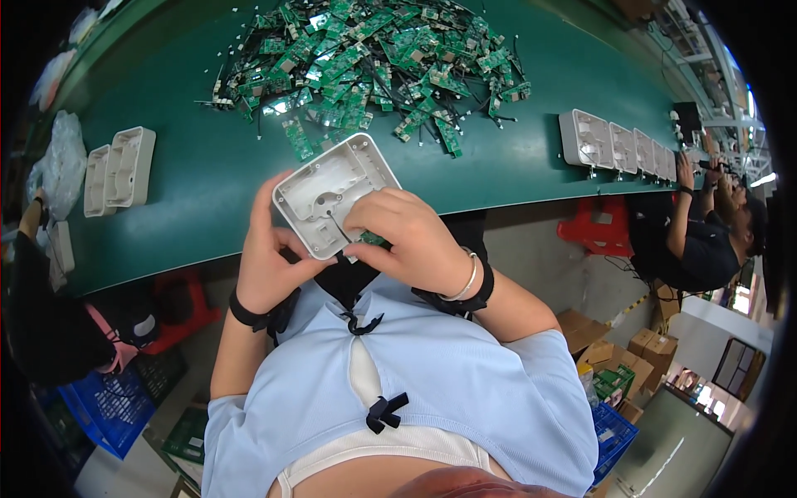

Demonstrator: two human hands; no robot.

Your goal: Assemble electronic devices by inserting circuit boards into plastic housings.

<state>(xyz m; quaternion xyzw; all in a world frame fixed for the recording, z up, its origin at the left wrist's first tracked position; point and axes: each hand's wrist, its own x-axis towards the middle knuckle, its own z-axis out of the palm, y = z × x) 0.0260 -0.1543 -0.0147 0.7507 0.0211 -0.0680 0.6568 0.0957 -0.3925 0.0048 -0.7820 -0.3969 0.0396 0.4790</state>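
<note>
A white, rectangular plastic housing with rounded corners [349,177] is held at the centre of the frame, just over the near edge of the green-topped table [490,170]. It lies at a slant with its open side toward the camera, showing moulded ribs, corner posts and a dark curved slot in its floor. A thin black cable [336,226] runs from near that slot toward the housing's lower edge, beside the right hand.

Two more white housings [131,170] stand side by side at the left of the frame, near a crumpled clear plastic bag [64,158]. At the right, a row of similar open housings [586,137] follows the table edge; small metallic parts jut from their near sides. At the lower left is a blue plastic crate with lattice walls [104,407]; at the lower right are brown cardboard boxes [653,353].

The left hand [272,253] is partly curled round the housing's left side, its thumb at the lower edge. The right hand [405,232] is nearly closed, fingers bent over the housing's lower right part and thumb beneath; a green circuit board [374,238] shows between them, mostly hidden. A heap of green circuit boards with black leads [374,62] fills the upper centre.
</note>
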